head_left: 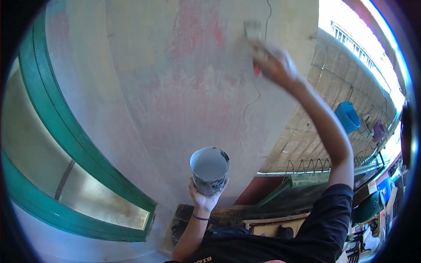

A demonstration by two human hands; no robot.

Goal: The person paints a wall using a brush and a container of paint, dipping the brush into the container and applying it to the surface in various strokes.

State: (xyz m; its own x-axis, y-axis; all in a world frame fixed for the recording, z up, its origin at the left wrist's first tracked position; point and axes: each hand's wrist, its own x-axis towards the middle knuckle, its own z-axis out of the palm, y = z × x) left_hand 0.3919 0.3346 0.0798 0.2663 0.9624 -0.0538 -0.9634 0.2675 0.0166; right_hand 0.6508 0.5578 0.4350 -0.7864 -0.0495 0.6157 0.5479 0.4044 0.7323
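My left hand (205,199) is wrapped round the lower part of a paint-stained cup (209,179), held upright with pale liquid inside. Higher up and to the right, my right hand (276,65) grips a paintbrush (253,30), slightly blurred, with a red part of its handle showing below the fingers. The bristles are at the wall (188,101), which has pink and whitish patches. A thin crack runs down the wall beside the brush and below my right hand.
A green-framed window (83,144) is at the left. At the right are a blue bucket (347,117) and a purple container (378,130) by a stained outer wall (337,83). Lower right, a wire coil runs above a green-edged surface (307,179), near a dark green container (376,202).
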